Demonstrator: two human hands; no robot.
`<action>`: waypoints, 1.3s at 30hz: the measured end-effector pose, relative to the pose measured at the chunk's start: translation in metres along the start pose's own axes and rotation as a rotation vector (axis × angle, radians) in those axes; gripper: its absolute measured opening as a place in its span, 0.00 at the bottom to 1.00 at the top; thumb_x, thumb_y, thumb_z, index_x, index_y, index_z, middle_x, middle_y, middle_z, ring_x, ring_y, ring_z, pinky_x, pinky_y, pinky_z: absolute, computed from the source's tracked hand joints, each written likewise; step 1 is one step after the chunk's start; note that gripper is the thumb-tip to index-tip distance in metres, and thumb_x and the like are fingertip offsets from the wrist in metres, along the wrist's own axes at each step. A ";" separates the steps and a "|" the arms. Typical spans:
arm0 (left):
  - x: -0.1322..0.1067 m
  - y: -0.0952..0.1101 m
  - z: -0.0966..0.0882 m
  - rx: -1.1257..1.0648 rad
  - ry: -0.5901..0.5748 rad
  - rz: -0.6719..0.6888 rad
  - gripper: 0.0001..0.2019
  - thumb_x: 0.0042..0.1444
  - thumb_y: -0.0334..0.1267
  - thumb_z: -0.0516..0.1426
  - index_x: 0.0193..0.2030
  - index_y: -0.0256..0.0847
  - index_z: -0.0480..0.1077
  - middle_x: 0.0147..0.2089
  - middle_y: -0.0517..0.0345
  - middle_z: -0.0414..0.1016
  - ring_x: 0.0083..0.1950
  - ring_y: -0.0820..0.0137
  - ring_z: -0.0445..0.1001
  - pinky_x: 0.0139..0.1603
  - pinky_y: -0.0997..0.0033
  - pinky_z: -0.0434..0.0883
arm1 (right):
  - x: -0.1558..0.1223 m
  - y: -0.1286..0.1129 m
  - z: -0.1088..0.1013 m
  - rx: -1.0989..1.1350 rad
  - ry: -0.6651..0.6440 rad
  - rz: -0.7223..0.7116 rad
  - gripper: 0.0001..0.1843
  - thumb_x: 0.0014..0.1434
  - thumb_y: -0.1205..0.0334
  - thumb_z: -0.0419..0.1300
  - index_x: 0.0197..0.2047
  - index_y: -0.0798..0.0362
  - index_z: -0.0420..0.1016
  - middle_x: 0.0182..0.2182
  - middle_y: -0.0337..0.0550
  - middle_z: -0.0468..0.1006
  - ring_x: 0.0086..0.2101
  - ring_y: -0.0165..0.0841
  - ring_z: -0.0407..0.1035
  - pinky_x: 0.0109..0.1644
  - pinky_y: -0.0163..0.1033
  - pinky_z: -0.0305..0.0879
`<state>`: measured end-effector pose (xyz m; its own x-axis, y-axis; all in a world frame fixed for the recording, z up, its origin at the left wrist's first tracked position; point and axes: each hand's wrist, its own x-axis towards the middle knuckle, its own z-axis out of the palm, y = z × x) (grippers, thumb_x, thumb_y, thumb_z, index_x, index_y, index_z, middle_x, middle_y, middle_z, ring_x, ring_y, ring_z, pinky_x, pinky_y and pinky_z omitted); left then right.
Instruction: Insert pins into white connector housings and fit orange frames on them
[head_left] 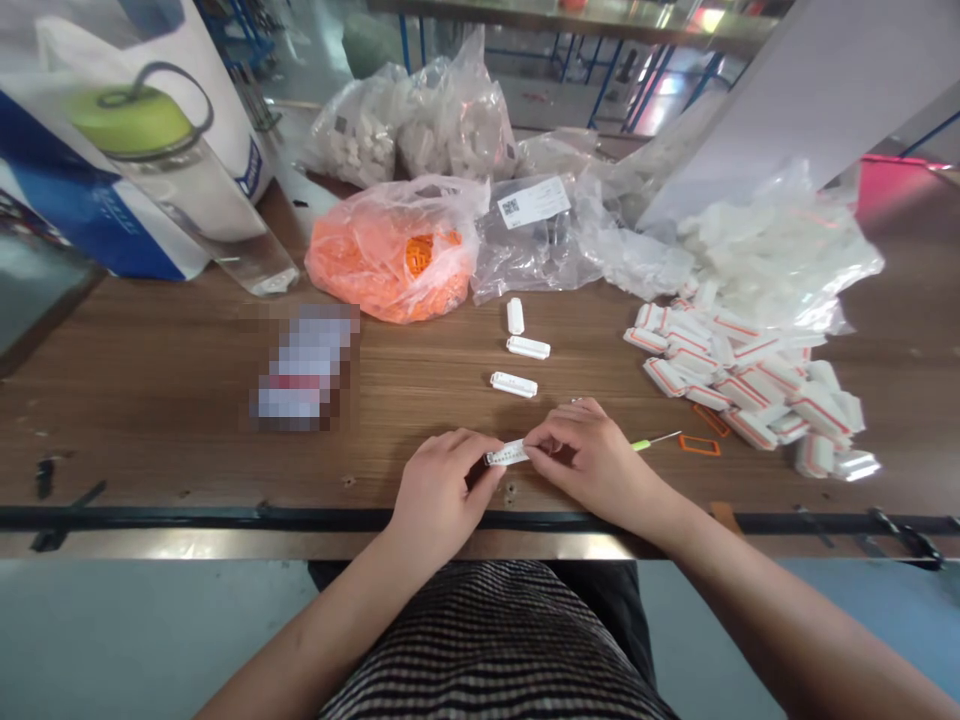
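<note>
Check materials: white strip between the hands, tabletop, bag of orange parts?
The white strip looks like matte plastic or coated card, printed with small dark text; hard to tell which. The tabletop seems wood-grain laminate or veneer: brown grain, slight sheen. The bag looks like thin glossy polyethylene: creased, translucent, orange parts showing through.

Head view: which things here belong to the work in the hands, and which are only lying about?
Seem part of the work:
left hand, right hand, small white strip, green-handled pin, orange frames, orange-edged white pieces, three white pieces

Seem just lying about:
water bottle, blue and white package, blurred item
</note>
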<state>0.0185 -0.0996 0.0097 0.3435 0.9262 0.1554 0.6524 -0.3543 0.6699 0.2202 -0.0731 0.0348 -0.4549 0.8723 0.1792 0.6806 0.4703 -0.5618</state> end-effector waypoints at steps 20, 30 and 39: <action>0.002 -0.001 0.000 -0.002 -0.009 -0.016 0.06 0.59 0.32 0.60 0.43 0.44 0.73 0.37 0.59 0.77 0.36 0.65 0.73 0.40 0.60 0.70 | 0.013 0.063 -0.042 -0.096 -0.038 0.432 0.09 0.53 0.59 0.60 0.27 0.49 0.82 0.25 0.39 0.81 0.26 0.34 0.72 0.31 0.39 0.63; 0.002 0.000 -0.001 -0.010 -0.018 -0.025 0.06 0.59 0.33 0.59 0.43 0.44 0.74 0.37 0.59 0.77 0.37 0.65 0.73 0.40 0.61 0.69 | 0.019 0.055 -0.033 -0.106 -0.077 0.474 0.07 0.50 0.61 0.61 0.24 0.51 0.80 0.21 0.37 0.78 0.23 0.32 0.70 0.28 0.37 0.60; 0.001 0.001 0.000 -0.001 -0.005 -0.021 0.05 0.60 0.33 0.59 0.43 0.43 0.74 0.36 0.59 0.76 0.37 0.66 0.72 0.39 0.62 0.69 | 0.003 0.007 -0.016 0.232 -0.098 0.190 0.08 0.57 0.62 0.61 0.27 0.50 0.76 0.24 0.36 0.76 0.28 0.30 0.67 0.36 0.38 0.63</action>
<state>0.0192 -0.0990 0.0107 0.3331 0.9328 0.1379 0.6589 -0.3349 0.6736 0.2331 -0.0653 0.0444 -0.3925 0.9196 -0.0188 0.6147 0.2471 -0.7491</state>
